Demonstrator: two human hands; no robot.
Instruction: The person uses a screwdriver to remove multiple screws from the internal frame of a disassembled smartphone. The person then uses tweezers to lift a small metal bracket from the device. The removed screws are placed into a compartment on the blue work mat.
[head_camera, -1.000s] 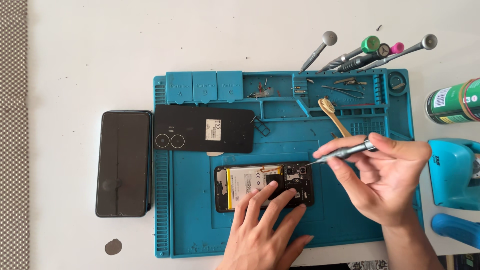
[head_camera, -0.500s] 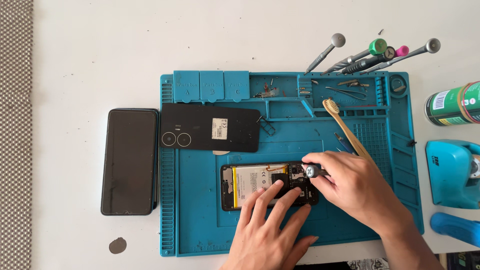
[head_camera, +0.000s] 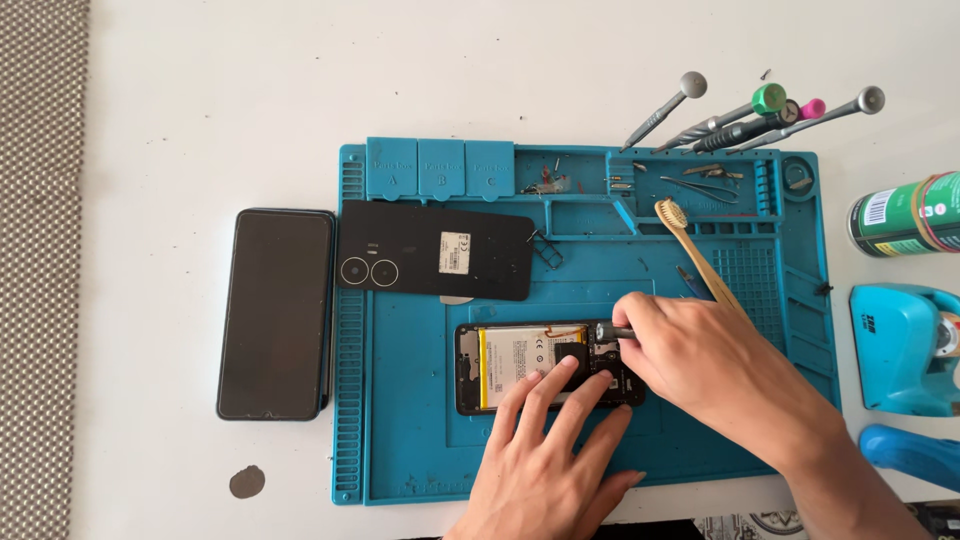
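An opened phone (head_camera: 520, 362) with its battery showing lies on the blue work mat (head_camera: 400, 400). My left hand (head_camera: 545, 465) rests on the mat with its fingertips pressing on the phone's lower edge. My right hand (head_camera: 700, 365) grips a small metal screwdriver (head_camera: 612, 331) whose tip sits over the phone's right end. The phone's black back cover (head_camera: 435, 263) with two camera rings lies above the phone.
A black phone or screen (head_camera: 276, 313) lies left of the mat. A wooden brush (head_camera: 695, 250) and tweezers (head_camera: 700, 188) lie on the mat. Several screwdrivers (head_camera: 745, 115) lean at its top right. A green can (head_camera: 905, 215) and blue devices (head_camera: 905, 350) stand at right.
My right hand swung the screwdriver from pointing up and right down onto the phone's right end. My left hand stayed on the phone. The view shifted slightly.
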